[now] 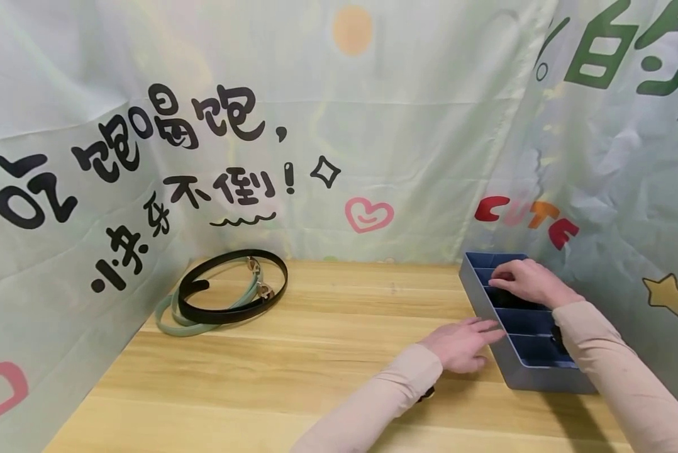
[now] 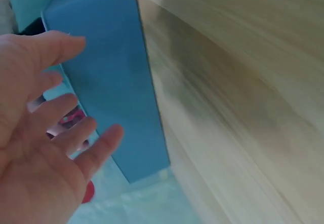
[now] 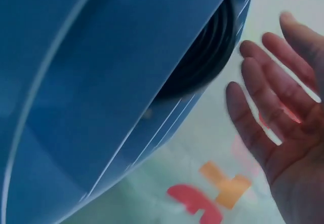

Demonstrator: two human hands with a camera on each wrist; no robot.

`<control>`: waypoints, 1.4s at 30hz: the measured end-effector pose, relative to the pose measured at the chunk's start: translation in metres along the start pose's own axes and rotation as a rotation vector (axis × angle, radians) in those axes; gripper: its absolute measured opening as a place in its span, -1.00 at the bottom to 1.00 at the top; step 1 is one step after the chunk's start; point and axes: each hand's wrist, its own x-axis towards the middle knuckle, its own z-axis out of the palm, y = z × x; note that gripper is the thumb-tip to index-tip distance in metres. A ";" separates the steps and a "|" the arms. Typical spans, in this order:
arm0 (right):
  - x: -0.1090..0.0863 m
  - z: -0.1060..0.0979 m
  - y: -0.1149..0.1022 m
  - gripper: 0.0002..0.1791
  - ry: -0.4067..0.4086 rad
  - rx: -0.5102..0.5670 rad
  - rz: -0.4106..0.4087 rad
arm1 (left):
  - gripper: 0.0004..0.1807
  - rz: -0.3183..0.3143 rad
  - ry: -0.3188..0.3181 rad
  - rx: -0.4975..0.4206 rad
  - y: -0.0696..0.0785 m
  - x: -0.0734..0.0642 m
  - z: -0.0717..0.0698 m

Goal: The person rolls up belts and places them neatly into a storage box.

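Observation:
A blue-grey divided box [image 1: 548,379] stands on the right of the table. In one of its middle compartments lies a black coiled strap [image 3: 202,62], which looks like a rolled belt. My right hand [image 1: 531,281] is over that compartment. In the right wrist view its fingers are spread loosely beside the coil, apart from it, with nothing in them. My left hand [image 1: 458,345] is at the box's left side, fingers extended near the wall and holding nothing. Whether its fingertips touch the wall I cannot tell.
At the back left of the table [image 1: 327,352] lie a looped black belt [image 1: 226,317] and a pale green belt [image 1: 187,329], overlapping, with metal buckles. A printed cloth [image 1: 418,157] hangs behind the table and along both sides, close to the box on the right.

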 end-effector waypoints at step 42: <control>0.052 0.098 -0.163 -0.88 -0.256 0.125 -0.447 | -0.72 -0.848 0.287 -0.215 -0.236 -0.235 0.027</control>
